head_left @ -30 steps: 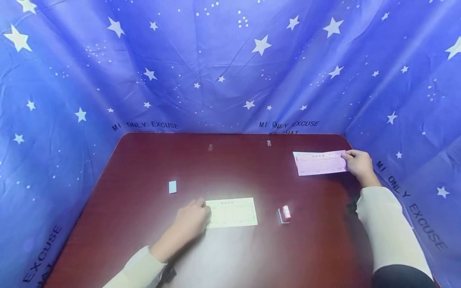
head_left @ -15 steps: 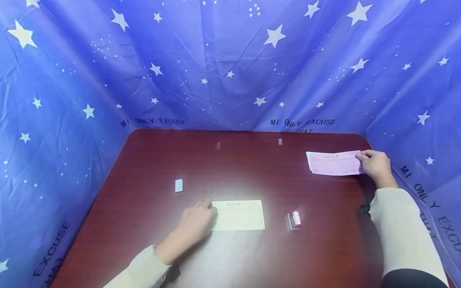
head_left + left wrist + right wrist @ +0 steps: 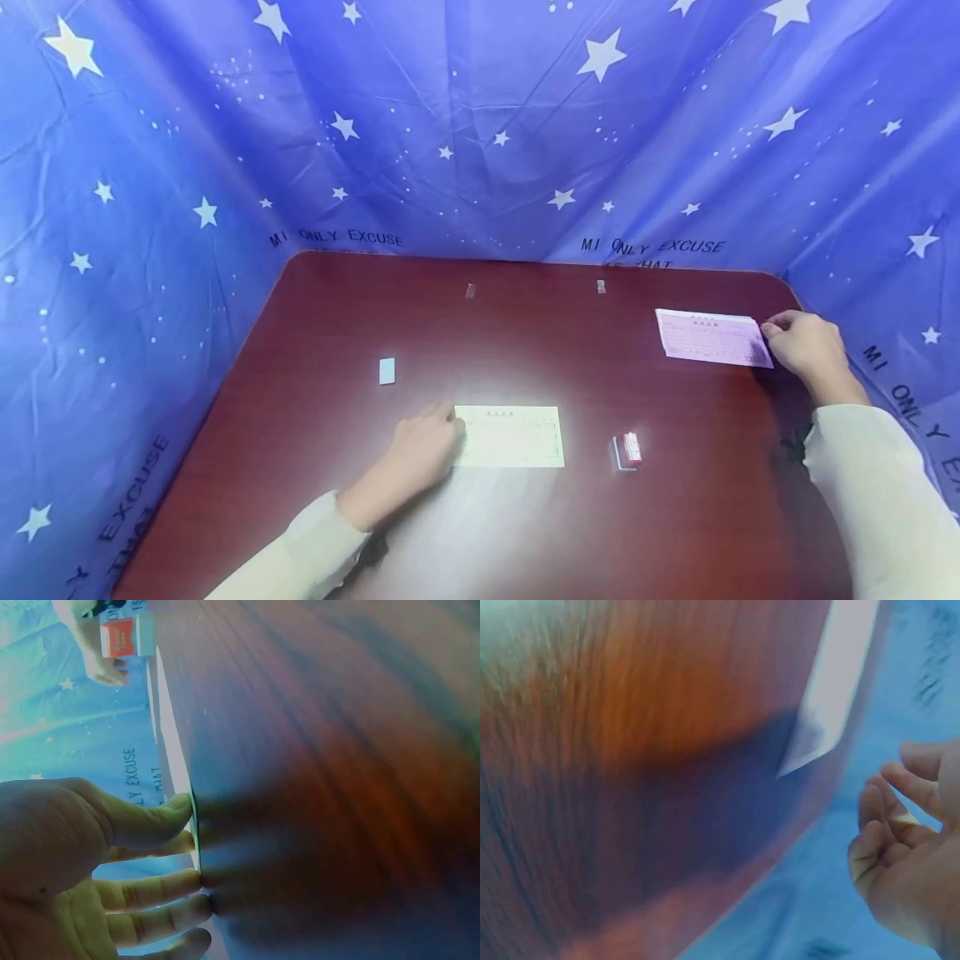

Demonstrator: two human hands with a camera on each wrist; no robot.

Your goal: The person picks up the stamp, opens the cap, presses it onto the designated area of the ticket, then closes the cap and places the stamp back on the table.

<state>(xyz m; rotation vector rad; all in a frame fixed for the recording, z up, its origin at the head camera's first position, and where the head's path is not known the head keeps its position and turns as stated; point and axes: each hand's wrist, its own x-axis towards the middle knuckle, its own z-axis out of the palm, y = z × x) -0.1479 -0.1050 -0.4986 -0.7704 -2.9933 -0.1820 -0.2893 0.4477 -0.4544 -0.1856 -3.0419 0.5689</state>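
the left hand (image 3: 423, 446) is at the left end of the yellow paper (image 3: 510, 437). its fingers (image 3: 154, 889) are mostly straight and a bit spread, and their tips touch the edge of the paper. the yellow paper lies on the near part of the red-brown table (image 3: 315, 317), close to the middle.

the right hand (image 3: 810, 342) is just beside the right end of the pink paper (image 3: 712, 337). the right wrist view shows a gap between them. its fingers are loosely bent and it holds nothing. the pink paper is at the far right of the table, with a thin white edge showing along its top. the two hands are well apart.

a red block (image 3: 632, 448) is to the right of the yellow paper, touching a pale piece (image 3: 618, 454). a small white card (image 3: 387, 371) lies to the left, farther back than the yellow paper. two bits of tape (image 3: 601, 287) are near the back of the table. behind it hangs a blue cloth (image 3: 420, 92) with white stars and black words. both sleeves (image 3: 885, 475) are pale.
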